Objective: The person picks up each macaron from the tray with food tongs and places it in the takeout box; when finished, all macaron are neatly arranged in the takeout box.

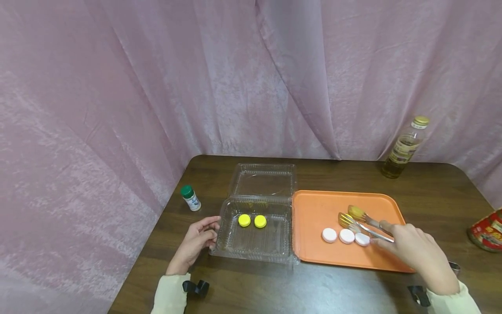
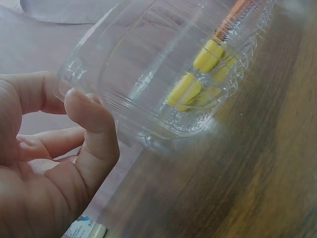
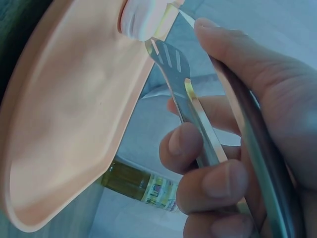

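A clear plastic clamshell box (image 1: 252, 248) lies with its lid folded back, holding two yellow macaron-like rounds (image 1: 260, 221). My left hand (image 1: 195, 241) pinches the box's left rim between thumb and fingers. Over the orange tray (image 1: 315, 211), my right hand (image 1: 417, 248) grips metal serving tongs (image 1: 356, 213) with slotted ends. The tongs' ends lie on either side of another yellow round (image 1: 349, 216), largely hidden by them. Three white rounds (image 1: 329, 235) sit in a row on the tray, the rightmost beside the tongs.
A small green-capped shaker (image 1: 191, 198) stands left of the box. An oil bottle (image 1: 404, 150) is at the back right, and a red-labelled jar (image 1: 488, 231) at the right edge. The tray adjoins the box's right side. A pink curtain (image 1: 235, 78) hangs behind the table.
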`<state>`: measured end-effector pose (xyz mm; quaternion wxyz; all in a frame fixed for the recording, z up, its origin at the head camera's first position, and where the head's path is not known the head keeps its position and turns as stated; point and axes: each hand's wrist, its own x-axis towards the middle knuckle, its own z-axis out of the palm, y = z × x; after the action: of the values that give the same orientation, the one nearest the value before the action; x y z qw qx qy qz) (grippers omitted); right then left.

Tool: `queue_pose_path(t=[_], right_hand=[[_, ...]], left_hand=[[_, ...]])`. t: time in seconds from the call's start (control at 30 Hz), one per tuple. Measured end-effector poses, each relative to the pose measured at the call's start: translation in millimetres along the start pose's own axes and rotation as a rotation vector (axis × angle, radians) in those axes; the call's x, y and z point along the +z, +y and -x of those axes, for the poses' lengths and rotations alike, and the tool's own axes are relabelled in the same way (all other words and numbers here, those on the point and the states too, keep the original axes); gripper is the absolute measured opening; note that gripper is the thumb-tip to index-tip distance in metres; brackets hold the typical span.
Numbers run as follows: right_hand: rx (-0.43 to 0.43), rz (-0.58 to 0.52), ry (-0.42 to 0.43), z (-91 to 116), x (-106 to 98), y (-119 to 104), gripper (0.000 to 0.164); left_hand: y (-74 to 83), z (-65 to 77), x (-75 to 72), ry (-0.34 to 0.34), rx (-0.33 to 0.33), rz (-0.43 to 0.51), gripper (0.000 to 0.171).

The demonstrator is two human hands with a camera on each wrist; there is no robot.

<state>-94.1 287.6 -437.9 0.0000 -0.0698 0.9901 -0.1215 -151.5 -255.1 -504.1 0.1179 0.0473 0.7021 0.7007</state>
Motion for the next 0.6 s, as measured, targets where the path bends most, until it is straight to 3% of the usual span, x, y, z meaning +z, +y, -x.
queue_pose_path(t=[0.27, 0.6], right_hand=[[-0.036, 0.015, 0.051, 0.7, -0.4, -2.7, 0.040], [-0.069, 0.050, 0.019, -7.2, -5.7, -9.9, 0.048]], left_hand=[[-0.2, 0.1, -0.1, -0.004, 0.010, 0.004, 0.051], [0.3, 0.1, 0.1, -0.008, 0.009, 0.006, 0.052]])
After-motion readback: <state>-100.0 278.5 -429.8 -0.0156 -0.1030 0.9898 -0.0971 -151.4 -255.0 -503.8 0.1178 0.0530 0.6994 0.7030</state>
